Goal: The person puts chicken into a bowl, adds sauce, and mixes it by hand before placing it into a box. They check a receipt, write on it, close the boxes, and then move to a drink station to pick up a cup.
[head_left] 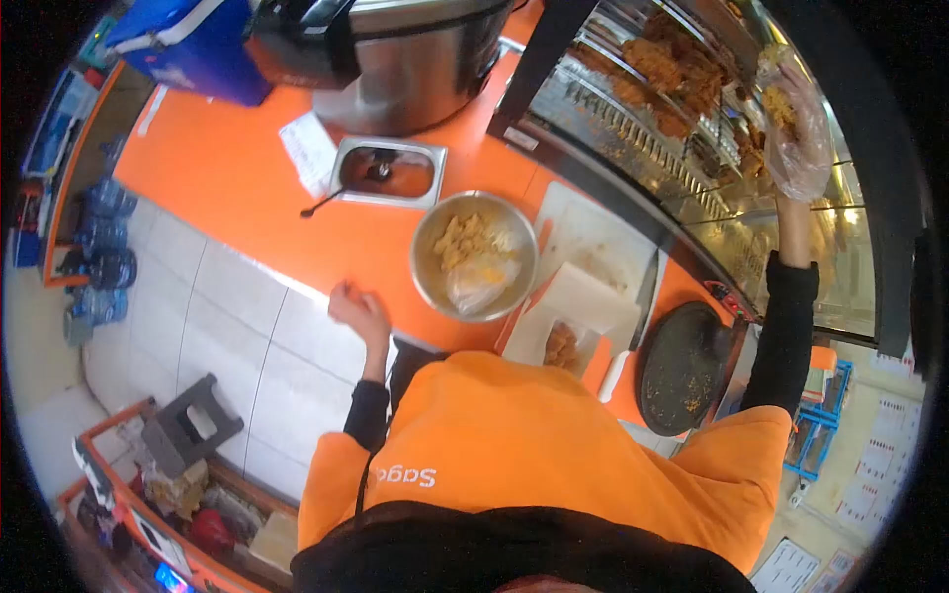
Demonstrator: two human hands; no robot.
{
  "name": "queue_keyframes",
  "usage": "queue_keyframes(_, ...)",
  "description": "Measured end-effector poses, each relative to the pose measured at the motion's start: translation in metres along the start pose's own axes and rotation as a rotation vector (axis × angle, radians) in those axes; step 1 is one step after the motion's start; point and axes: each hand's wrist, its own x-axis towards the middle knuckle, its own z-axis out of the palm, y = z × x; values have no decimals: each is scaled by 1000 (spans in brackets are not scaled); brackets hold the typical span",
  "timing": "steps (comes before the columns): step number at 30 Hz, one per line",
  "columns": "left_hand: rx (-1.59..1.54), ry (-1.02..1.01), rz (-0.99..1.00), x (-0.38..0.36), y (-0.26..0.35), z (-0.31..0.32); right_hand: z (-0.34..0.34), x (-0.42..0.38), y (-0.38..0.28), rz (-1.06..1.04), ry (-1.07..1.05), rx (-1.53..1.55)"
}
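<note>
My right hand (799, 138), covered by a clear plastic bag or glove, reaches into the glass display case on the right. Its fingers close around a golden, crumbly piece of fried chicken (779, 107). More fried chicken (667, 74) lies on the rack beside it. At the counter's front edge hovers my left hand (361, 311), bare and holding nothing, its fingers loosely bent and apart. Nearest to it is a steel bowl (423, 282) containing golden crumbly pieces and a clear plastic bag (482, 282). An open paper box (603, 306) with a brown piece of food (560, 344) sits close to my body.
A steel tray of red sauce (420, 183) with a dark-handled ladle stands behind the bowl. Further back are a large steel cooker (415, 69) and a blue box (198, 49). A white cutting board (583, 222) and a round black tray (682, 371) lie near the case.
</note>
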Motion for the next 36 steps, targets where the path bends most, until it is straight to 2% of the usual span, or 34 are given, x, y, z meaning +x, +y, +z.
queue_keyframes(1, 10, 9, 33, -1, -5, 3, 5, 1, -15, -6, 87, 112)
queue_keyframes(3, 57, 14, 63, -1, -8, 3, 12, -2, -50, 167, 67, 291)
queue_keyframes(4, 93, 7, 61, 1, -4, 0, 22, -9, -66, 277, 22, 361)
queue_keyframes(5, 96, 23, 70, 2, 0, -2, 31, -10, -84, 286, -28, 757)
queue_keyframes(7, 93, 52, 91, 3, 3, -3, 48, -12, -125, 404, -278, 757)
queue_keyframes(8, 112, 49, 95, 4, 2, -3, 60, -10, -136, 254, -380, 842)
queue_keyframes(9, 128, 46, 99, 4, 0, -1, 58, -4, -166, 338, -484, 1000)
queue_keyframes(10, 142, 41, 103, 1, 0, -2, 85, -21, -174, 326, -531, 1055)
queue_keyframes(12, 219, -58, 256, -5, 16, -15, 115, -37, -200, 275, -567, 1166)
queue_keyframes(13, 258, -106, 332, -9, 24, -21, 121, -42, -210, 300, -663, 1128)
queue_keyframes(15, 157, -410, 603, -32, 18, -21, 125, -43, -228, 350, -867, 1006)
queue_keyframes(17, 42, -484, 746, -51, 23, -27, 121, -43, -244, 407, -1081, 833)
queue_keyframes(20, -34, -400, 493, -63, 24, -27, 150, -52, -257, 201, -1117, 526)
queue_keyframes(23, -34, -375, 502, -62, 29, -28, 147, -39, -266, 81, -1151, 490)
queue_keyframes(24, -48, -397, 478, -63, 30, -30, 169, -49, -264, 14, -1140, 509)
queue_keyframes(27, -50, -394, 480, -62, 30, -31, 126, -12, -267, 107, -1264, 532)
queue_keyframes(30, -68, -417, 461, -60, 31, -32, 111, -10, -249, 244, -1080, 617)
queue_keyframes(33, -175, -394, 385, -60, 16, -27, 116, -32, -201, 251, -618, 595)
queue_keyframes(34, -76, -271, 357, -57, 8, -25, 99, -31, -177, 274, -417, 557)
queue_keyframes(35, 25, -152, 326, -51, 3, -26, 55, -15, -158, 327, -262, 392)
queue_keyframes(36, 76, -26, 207, -45, -3, -25, 41, -21, -130, 411, -132, 328)
